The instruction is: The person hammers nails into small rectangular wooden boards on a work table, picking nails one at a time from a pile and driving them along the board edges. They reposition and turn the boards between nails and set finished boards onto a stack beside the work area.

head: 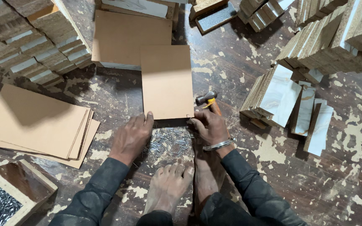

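Nails [168, 143] lie between both hands, before the board [166, 81]; hammer [207, 100] right.

Board [167, 81]: matt brown fibreboard, smooth face. Nails [169, 142]: bright bare metal. Hammer [208, 100]: dull metal head, wooden handle. Floor [231, 62]: dark, worn, with flaking pale patches. Stacked panels [279, 94]: glossy marbled laminate over rough chipboard edges.

Dark grey long sleeves [105, 188] on both arms, silver bangle [217, 145] on right wrist, bare feet [168, 186]

Tan board [167, 81]; silver nails [169, 142]; orange-handled hammer [209, 101]; white-marbled panels [282, 94].
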`<state>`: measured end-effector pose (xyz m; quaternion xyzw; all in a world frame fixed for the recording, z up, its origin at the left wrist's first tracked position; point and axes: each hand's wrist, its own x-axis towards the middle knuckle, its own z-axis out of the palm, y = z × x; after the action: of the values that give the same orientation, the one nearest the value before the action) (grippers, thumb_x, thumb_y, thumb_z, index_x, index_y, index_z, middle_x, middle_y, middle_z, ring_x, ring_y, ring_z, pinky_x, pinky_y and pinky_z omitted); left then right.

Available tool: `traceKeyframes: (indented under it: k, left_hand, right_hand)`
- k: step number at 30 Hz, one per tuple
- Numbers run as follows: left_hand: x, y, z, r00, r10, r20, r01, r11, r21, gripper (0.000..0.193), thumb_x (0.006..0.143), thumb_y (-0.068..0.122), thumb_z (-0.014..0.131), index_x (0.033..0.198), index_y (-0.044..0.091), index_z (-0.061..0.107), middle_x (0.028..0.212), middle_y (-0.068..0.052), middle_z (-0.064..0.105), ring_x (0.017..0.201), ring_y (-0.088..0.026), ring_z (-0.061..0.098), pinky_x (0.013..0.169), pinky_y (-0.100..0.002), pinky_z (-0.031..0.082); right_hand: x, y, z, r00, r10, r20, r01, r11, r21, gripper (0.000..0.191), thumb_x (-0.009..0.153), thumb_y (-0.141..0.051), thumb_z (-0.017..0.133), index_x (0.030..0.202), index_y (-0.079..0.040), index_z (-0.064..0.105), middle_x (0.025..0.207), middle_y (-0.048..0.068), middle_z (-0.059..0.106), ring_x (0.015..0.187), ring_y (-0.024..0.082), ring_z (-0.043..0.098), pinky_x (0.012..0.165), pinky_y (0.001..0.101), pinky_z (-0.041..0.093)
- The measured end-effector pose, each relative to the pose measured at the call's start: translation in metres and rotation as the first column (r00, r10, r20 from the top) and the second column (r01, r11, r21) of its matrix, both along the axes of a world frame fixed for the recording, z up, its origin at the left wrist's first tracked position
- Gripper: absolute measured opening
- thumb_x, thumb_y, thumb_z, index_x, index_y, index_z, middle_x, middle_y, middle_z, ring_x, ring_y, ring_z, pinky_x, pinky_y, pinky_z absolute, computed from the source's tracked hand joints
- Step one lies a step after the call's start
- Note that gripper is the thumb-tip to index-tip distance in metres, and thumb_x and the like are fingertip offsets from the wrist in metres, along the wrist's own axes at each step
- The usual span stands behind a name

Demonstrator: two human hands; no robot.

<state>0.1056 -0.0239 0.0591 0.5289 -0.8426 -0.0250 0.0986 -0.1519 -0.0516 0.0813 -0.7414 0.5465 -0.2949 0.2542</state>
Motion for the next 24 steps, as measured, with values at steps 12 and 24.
traceKeyframes:
  k: [12,24]
  left_hand:
    - [-0.004,-0.002,0.007,0.993,-0.017,0.119,0.017,1.0,-0.001,0.038,0.09,-0.008,0.058,0.127,-0.006,0.064,0.111,-0.029,0.071,0.094,-0.037,0.075,0.064,-0.034,0.066]
    - [-0.002,-0.001,0.005,0.999,0.02,0.032,-0.021,0.999,0.025,0.037,0.086,-0.01,0.06,0.122,-0.005,0.066,0.103,-0.025,0.071,0.091,-0.034,0.075,0.067,-0.034,0.065]
  right_hand:
    - [0.001,-0.005,0.011,0.904,0.089,-0.419,-0.18,0.966,-0.183,0.008,0.092,-0.01,0.067,0.093,-0.004,0.062,0.078,0.013,0.064,0.078,0.032,0.066,0.067,0.0438,0.053]
    - [-0.047,0.031,-0.007,0.893,-0.257,-0.368,0.192,0.96,-0.204,0.045,0.083,-0.035,0.08,0.114,-0.006,0.067,0.094,0.016,0.072,0.081,0.029,0.069,0.073,0.0417,0.057]
